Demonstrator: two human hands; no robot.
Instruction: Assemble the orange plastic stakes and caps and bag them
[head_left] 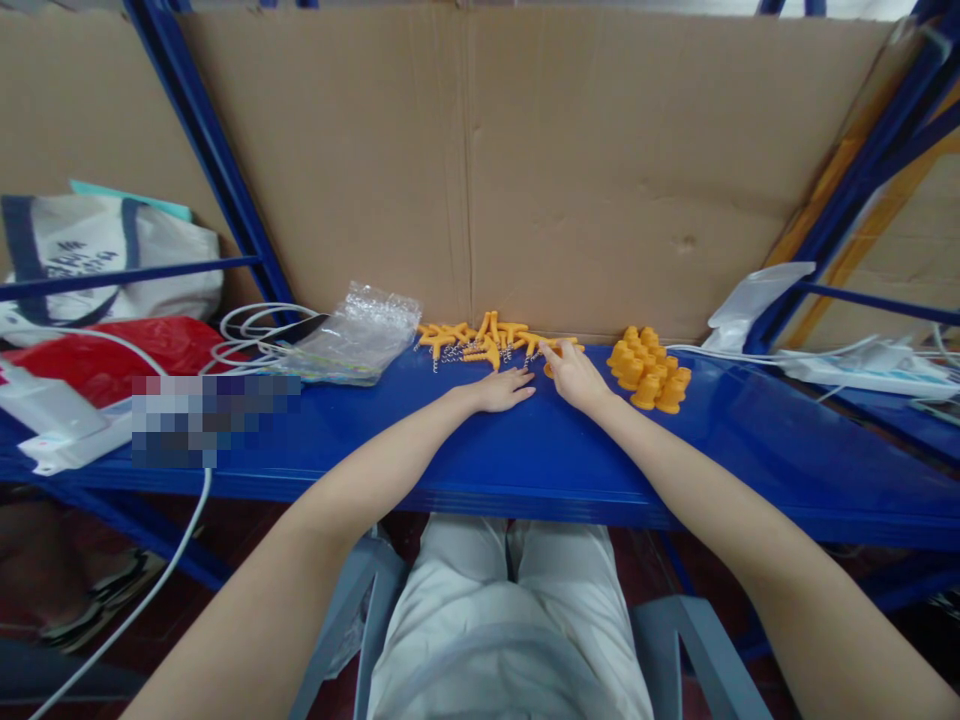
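My left hand (501, 391) lies flat on the blue table, palm down with its fingers stretched out. Just beyond it is a pile of orange T-handled corkscrews (491, 340) with metal spirals. At the right end of that pile my right hand (574, 375) is closed, its index finger extended along the pile's edge. A bit of orange plastic (549, 370) shows under its fingers; most of that piece is hidden, so its kind is unclear. To the right of this hand stands a cluster of orange hollow bases (649, 368), mostly upright and packed close together.
A clear plastic bag (360, 335) lies left of the corkscrews, beside coiled white cables (251, 335). A red bag (142, 350) and a white power strip (75, 435) are further left. Another power strip (862, 372) lies right. A cardboard wall (465, 170) closes the back.
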